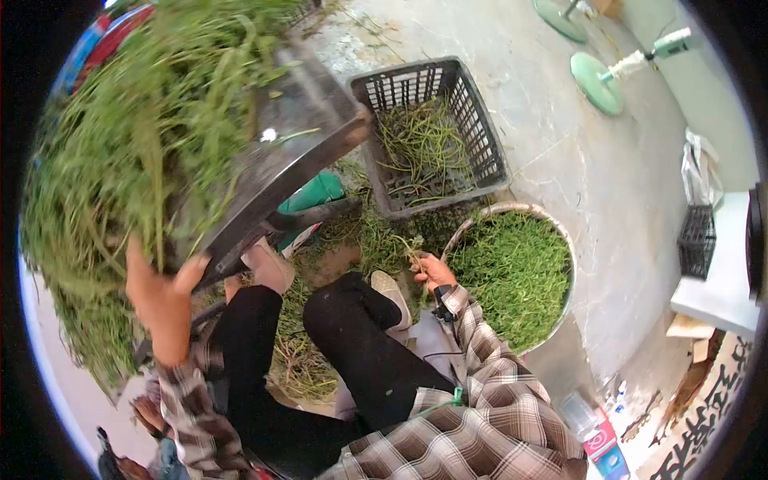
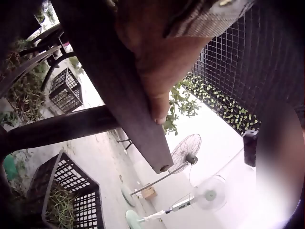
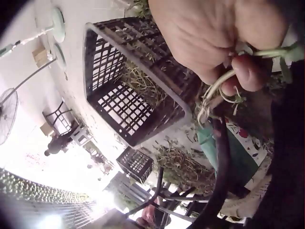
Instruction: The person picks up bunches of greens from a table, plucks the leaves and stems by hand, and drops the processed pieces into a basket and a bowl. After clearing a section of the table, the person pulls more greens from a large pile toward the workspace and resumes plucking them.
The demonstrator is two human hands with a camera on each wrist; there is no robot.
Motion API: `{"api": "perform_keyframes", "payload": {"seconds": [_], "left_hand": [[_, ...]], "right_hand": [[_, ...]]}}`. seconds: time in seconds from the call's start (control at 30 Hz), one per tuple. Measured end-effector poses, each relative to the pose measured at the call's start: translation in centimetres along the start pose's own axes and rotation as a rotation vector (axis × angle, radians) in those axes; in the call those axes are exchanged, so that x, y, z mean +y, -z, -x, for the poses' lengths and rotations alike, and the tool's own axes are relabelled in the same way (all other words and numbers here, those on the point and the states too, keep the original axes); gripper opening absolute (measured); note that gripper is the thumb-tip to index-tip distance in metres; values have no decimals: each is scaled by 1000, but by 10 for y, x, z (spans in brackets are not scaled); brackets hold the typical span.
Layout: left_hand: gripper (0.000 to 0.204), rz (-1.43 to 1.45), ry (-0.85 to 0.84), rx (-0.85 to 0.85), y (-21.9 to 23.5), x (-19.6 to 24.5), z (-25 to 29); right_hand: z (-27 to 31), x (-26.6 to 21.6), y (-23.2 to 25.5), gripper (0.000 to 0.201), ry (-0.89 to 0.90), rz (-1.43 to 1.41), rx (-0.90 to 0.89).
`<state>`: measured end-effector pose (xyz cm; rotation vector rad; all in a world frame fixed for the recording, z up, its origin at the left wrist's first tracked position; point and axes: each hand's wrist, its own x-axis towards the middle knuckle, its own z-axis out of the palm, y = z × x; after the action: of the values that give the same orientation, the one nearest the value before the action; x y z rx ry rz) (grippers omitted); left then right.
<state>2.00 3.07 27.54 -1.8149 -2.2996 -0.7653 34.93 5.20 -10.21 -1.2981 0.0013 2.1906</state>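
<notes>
My right hand (image 1: 436,272) pinches a green plant stem (image 3: 228,76) between thumb and fingers, its pale frayed end hanging past the fingertips in the right wrist view. In the head view, that hand is low between my knee and a round tub (image 1: 572,264) filled with leafy green tips. At the table's edge, my left hand (image 1: 160,296) has thumb and forefinger spread, right by a big heap of long-stemmed greens (image 1: 152,136). This heap covers most of the dark tabletop (image 1: 288,132). The left wrist view shows the same hand beside the dark table edge (image 2: 128,109), other fingers hidden.
A black plastic crate (image 1: 488,152) holding loose stems stands on the floor beyond the tub. Scattered stems (image 1: 304,360) lie around my feet. Fans with green bases (image 1: 596,84) stand farther off, and a white table (image 1: 720,264) is at the right.
</notes>
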Motion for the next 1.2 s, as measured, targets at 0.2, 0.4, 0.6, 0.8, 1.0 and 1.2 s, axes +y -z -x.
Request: {"api": "perform_keyframes", "payload": {"seconds": [0.2,0.4,0.6,0.8,1.0,1.2], "left_hand": [[65,-84,14,-25,7,35,-5],[26,605,116,160,32,46,3],[28,1132,191,336,54,51,8],[22,1538,446,177,54,59,2],[21,1574,368,-36,65,70,0],[24,1636,304,-91,72,62,-1]], "right_hand": [[59,-9,-33,25,14,183,-169],[161,-43,-98,22,134,394,-323],[243,-69,-176,19,351,364,-487],[296,-80,-280,20,527,405,-678],[297,-66,-340,21,597,504,-689],[289,-56,-369,24,656,708,-670]]}}
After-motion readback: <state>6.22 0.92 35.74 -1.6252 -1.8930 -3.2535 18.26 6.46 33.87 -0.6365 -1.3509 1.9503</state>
